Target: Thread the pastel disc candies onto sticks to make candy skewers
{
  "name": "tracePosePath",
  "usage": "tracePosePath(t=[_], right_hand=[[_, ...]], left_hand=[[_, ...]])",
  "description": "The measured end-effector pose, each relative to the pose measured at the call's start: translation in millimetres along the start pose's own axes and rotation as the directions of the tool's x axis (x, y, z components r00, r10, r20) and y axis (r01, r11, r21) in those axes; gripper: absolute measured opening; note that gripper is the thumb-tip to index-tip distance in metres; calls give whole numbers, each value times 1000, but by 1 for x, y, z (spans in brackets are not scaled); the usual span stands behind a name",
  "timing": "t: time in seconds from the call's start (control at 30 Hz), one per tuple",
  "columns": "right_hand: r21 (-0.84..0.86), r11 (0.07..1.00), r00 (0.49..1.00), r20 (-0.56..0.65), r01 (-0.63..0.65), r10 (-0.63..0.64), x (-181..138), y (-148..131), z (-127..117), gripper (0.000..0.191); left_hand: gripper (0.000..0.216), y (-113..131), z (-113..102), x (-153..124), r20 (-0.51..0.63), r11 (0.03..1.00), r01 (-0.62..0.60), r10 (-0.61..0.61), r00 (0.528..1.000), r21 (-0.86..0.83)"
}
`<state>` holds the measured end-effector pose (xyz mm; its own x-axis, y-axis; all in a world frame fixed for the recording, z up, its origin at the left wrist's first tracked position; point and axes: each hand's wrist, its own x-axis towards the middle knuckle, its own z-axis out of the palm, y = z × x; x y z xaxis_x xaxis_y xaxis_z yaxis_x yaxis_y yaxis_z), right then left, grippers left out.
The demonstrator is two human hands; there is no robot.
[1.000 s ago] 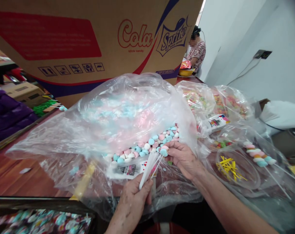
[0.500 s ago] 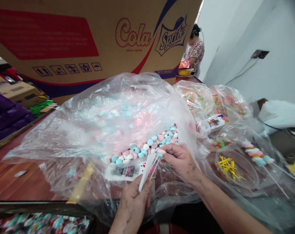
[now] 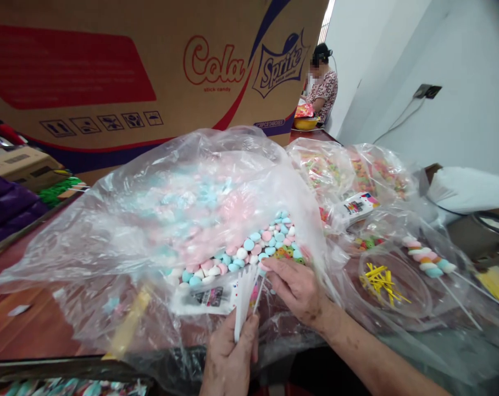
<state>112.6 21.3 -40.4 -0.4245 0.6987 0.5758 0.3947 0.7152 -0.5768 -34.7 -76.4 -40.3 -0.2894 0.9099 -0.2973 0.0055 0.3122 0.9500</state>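
Observation:
My left hand (image 3: 228,355) is closed around a bunch of white sticks (image 3: 243,294) that fan upward. One thinner stick leans to the right, apart from the rest. At its top, my right hand (image 3: 297,289) pinches a small pink candy (image 3: 262,267), mostly covered by the fingertips. Just beyond the hands, loose pink, blue and white candies (image 3: 241,254) spill from the mouth of a large clear plastic bag (image 3: 159,192). A few green and orange ring candies (image 3: 288,253) lie beside my right fingers. Under the sticks is a printed white packet (image 3: 208,297).
A big cardboard box (image 3: 109,66) stands behind the bag. At the right are yellow twist ties (image 3: 383,283) in a clear round tub, candy skewers (image 3: 428,256) and bags of colourful candy (image 3: 323,165). A co-worker (image 3: 324,88) sits farther back.
My right hand has moved slightly left and down with the candy, closer to the thin stick's tip. The ring candies now show beside it. The whole view has shifted a little.

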Motion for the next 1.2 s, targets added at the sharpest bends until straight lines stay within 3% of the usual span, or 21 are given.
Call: tracePosePath(t=[0.17, 0.37, 0.47, 0.57, 0.63, 0.73, 0.8, 0.93, 1.03, 1.13, 1.2], right_hand=[[-11, 999, 998, 41, 51, -50, -2, -7, 2, 29], [11, 993, 986, 118, 120, -120, -7, -31, 11, 26], [-12, 988, 983, 103, 154, -152, -5, -28, 5, 26], [-179, 982, 997, 51, 62, -54, 4, -9, -17, 24], [-373, 927, 986, 142, -30, 89, 11, 5, -32, 19], [-592, 806, 894, 372, 21, 250, 15, 19, -44, 14], [-641, 765, 846, 441, 65, 298, 15, 21, -45, 13], [-591, 806, 857, 392, -45, 335, 15, 21, -44, 15], [-420, 889, 863, 367, -180, 348, 19, 19, -48, 15], [-292, 940, 802, 511, -175, 308, 22, 13, -50, 15], [-308, 944, 752, 592, -123, 291, 24, 8, -47, 16]], left_hand=[[37, -5, 1, 1, -22, 1000, 1, -1, 1000, -10], [48, 2, -9, 11, 52, 991, -61, 55, 997, 117], [45, 2, -10, 16, 50, 991, -59, 53, 997, 123], [42, 0, -7, 18, -3, 999, -35, 35, 999, 34], [41, 0, -5, 19, -39, 999, -31, 31, 999, -19], [42, -2, -4, 19, -48, 998, -29, 27, 998, -49], [42, -4, -5, 19, -40, 998, -14, 12, 999, -54], [43, -8, -9, 19, 16, 999, 4, -4, 1000, -32], [44, -8, -10, 19, 54, 1000, 31, -31, 998, 0], [43, -5, -10, 18, 53, 1000, 21, -21, 998, -8], [42, -4, -9, 17, 47, 1000, -2, 3, 999, -18]])
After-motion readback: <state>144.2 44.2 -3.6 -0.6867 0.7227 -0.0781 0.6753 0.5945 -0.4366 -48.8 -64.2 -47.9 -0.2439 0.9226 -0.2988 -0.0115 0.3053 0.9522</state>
